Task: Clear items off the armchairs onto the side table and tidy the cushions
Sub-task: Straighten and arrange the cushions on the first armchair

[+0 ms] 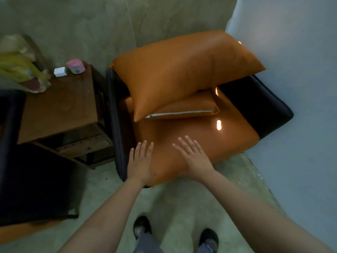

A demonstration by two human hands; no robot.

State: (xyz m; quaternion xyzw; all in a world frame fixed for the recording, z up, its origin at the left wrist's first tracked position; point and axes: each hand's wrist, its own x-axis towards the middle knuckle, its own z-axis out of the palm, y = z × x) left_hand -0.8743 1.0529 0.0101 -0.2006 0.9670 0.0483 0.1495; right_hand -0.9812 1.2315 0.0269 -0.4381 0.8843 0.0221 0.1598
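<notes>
Bare concrete floor [175,201] lies under your hands, both flat on the armchair seat.

Far to the left of your left hand [140,162], the bench [60,105] carries a yellow bag [20,68], a white box [59,71] and a pink tub [75,66]. Your left hand lies spread, grasping nothing, on the orange seat cushion [209,143]; your right hand [194,159] lies just beside it, likewise flat and released. Beyond your fingertips, the large orange cushion [182,70] leans over a smaller zipped cushion [184,110].

We find no readable text anywhere. The pink tub [75,66] on the side table [60,106] has a label, but it is too blurred for us to read.
</notes>
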